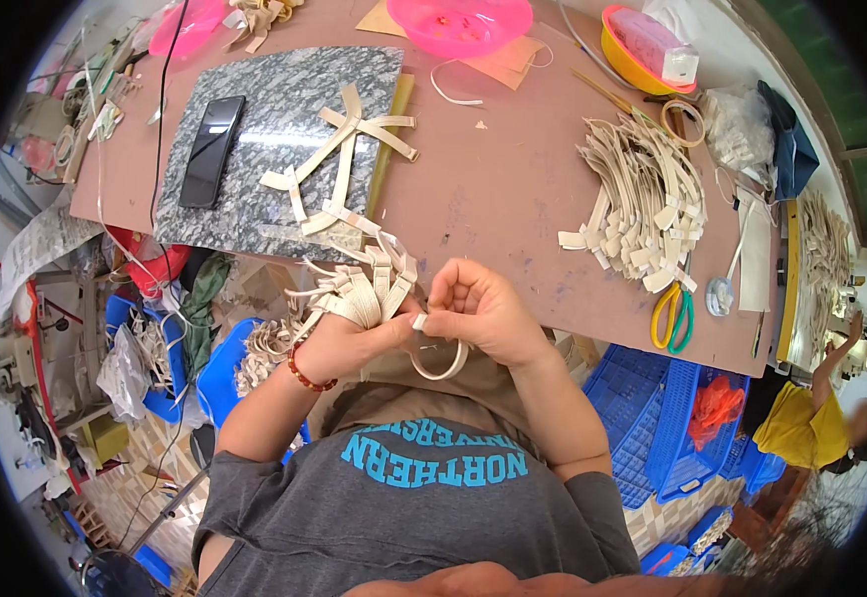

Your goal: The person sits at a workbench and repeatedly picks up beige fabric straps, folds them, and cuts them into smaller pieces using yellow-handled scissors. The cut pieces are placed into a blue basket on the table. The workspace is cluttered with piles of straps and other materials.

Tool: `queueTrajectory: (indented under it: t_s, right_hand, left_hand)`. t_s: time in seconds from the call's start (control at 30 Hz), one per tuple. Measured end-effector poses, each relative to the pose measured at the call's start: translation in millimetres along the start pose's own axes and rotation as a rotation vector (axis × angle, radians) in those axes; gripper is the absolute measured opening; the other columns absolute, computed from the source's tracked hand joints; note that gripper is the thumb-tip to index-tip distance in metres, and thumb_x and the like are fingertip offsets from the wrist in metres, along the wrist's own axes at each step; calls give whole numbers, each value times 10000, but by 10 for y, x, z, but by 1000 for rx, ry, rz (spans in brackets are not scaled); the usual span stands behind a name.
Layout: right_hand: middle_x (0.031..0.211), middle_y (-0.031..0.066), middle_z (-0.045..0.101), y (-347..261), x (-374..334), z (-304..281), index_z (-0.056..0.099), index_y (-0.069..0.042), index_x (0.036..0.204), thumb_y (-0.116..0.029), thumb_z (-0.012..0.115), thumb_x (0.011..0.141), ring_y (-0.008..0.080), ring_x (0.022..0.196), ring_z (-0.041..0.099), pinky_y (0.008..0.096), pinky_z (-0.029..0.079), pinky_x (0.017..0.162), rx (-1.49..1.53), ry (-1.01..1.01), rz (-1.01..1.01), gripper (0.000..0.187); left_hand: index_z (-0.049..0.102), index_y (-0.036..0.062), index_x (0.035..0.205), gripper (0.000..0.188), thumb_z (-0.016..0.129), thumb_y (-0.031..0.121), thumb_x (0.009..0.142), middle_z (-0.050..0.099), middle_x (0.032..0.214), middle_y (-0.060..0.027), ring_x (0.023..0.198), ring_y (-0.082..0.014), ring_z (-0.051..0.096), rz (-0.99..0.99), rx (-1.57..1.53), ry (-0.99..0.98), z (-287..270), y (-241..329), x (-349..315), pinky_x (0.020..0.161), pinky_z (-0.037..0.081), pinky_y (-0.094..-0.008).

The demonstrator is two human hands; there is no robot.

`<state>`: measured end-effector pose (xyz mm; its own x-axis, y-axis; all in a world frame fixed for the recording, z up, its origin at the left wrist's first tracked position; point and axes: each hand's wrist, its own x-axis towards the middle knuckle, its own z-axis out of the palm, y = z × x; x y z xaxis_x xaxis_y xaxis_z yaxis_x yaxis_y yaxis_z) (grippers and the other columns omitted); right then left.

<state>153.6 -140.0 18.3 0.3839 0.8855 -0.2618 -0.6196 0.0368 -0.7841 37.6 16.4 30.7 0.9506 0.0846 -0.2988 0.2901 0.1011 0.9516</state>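
Note:
My left hand, with a beaded bracelet at the wrist, is closed around a bundle of cream fabric straps in front of my body. Beside it, my right hand is closed, with thumb and fingertips pinching one cream strap close to its white end. That strap curves down in a loop below both hands. The two thumbs nearly meet at the white end. Several more cream straps lie loosely crossed on the grey marbled board, close beyond my left hand.
A phone lies on the marbled board. To the right are a large pile of straps and scissors with yellow and green handles. Far back sits a pink basin. Blue crates stand below; another person is at far right.

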Motion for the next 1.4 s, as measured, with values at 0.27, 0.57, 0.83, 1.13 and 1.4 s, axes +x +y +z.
queueTrajectory:
  t_s: [0.27, 0.57, 0.83, 1.13, 1.4]
  right_hand:
    - [777, 8, 595, -143, -34, 110, 584, -96, 831, -181, 742, 683, 182, 711, 569, 353, 354, 783, -1177, 143, -692, 232]
    - [865, -23, 588, 82, -92, 140, 637, -113, 862, -136, 722, 694, 173, 742, 542, 385, 354, 767, -1415, 325, -1100, 190]
    - [901, 40, 577, 224, -169, 195, 614, -83, 858, -27, 684, 743, 151, 807, 534, 327, 405, 752, -862, 375, -933, 146]
    - [942, 55, 580, 266, -71, 137, 503, -47, 895, -9, 613, 841, 84, 834, 551, 225, 461, 755, 54, 200, -274, 128]
    - [922, 35, 582, 233, 136, 447, 473, -62, 894, 31, 601, 825, 66, 834, 549, 209, 458, 739, 210, -164, 82, 172]
  left_hand:
    - [584, -2, 937, 101, 536, 82, 910, 581, 819, -12, 731, -81, 543, 73, -133, 226, 176, -100, -72, 647, 456, -224]
    - [589, -10, 968, 107, 523, 39, 899, 578, 865, -36, 770, -101, 546, 225, 245, 215, 175, -169, -92, 675, 451, -234]
    - [594, 14, 927, 99, 529, 7, 852, 511, 760, -44, 688, -159, 494, 415, 341, 350, 224, -213, -61, 603, 397, -294]
    - [625, 42, 977, 137, 558, 90, 867, 584, 824, -45, 761, -147, 554, 235, 225, 50, 62, -156, -184, 687, 447, -282]
    - [651, -5, 969, 207, 565, 160, 878, 666, 965, -109, 1001, -202, 579, 524, -215, -723, -147, -117, -281, 855, 452, -326]
